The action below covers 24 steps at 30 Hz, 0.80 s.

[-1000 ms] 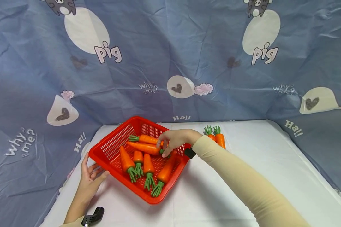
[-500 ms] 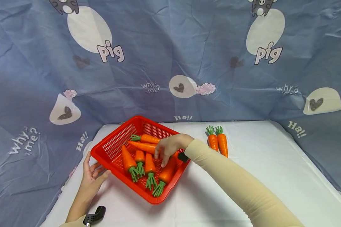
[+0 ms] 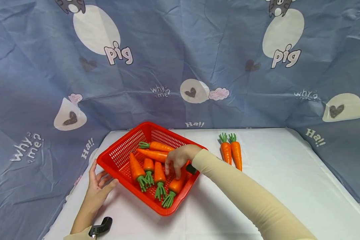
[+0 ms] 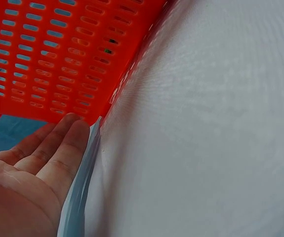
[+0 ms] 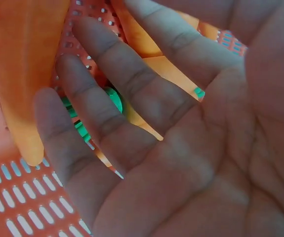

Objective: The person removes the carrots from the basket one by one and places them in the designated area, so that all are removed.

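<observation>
A red plastic basket (image 3: pixel 132 190) stands on the white table, holding several orange carrots with green tops. My left hand (image 3: pixel 96 188) is at its left corner; in the left wrist view the straight fingertips touch the basket's lower edge. Over the basket's right side, my right hand (image 3: pixel 178 160) reaches down with fingers spread above the carrots. Just below its fingertips lies the front right carrot (image 3: pixel 176 186), partly hidden by the hand. The right wrist view shows a carrot (image 5: pixel 25 74) beside the outstretched fingers, with nothing gripped in them.
Two more carrots, a left one (image 3: pixel 226 151) and a right one (image 3: pixel 236 153), lie side by side on the white tablecloth (image 3: pixel 276 166), right of the basket. A blue patterned cloth (image 3: pixel 156 73) hangs behind and at both sides.
My right hand has moved down and slightly toward me inside the basket, from the back carrots to the front right one. My left hand stays at the basket's corner.
</observation>
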### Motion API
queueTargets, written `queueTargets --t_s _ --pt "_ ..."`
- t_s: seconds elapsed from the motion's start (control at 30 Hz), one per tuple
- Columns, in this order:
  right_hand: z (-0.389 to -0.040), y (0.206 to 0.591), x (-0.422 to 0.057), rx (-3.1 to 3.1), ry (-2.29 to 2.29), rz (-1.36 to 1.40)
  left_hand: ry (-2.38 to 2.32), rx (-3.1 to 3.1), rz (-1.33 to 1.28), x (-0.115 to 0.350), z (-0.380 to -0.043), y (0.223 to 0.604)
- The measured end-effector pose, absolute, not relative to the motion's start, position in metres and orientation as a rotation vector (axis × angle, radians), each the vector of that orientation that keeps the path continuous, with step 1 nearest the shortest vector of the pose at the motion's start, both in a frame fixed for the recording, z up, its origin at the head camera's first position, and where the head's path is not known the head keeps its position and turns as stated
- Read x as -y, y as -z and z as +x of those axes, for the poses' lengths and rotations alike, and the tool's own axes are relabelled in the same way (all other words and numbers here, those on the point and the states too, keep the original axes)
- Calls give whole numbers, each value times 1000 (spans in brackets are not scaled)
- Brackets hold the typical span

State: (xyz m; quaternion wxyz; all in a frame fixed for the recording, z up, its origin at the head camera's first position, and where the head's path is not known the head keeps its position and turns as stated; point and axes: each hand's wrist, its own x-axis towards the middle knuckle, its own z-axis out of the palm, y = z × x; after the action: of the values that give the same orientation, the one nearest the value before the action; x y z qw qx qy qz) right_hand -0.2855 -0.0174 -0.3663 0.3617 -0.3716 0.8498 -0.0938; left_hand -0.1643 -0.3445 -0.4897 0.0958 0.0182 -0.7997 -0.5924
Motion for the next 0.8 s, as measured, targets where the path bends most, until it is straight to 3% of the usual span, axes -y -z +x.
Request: queueTargets --t_s 0.8 --pt "-278 362 29 -2207 -21 -849 1807 2334 7 345 -164 489"
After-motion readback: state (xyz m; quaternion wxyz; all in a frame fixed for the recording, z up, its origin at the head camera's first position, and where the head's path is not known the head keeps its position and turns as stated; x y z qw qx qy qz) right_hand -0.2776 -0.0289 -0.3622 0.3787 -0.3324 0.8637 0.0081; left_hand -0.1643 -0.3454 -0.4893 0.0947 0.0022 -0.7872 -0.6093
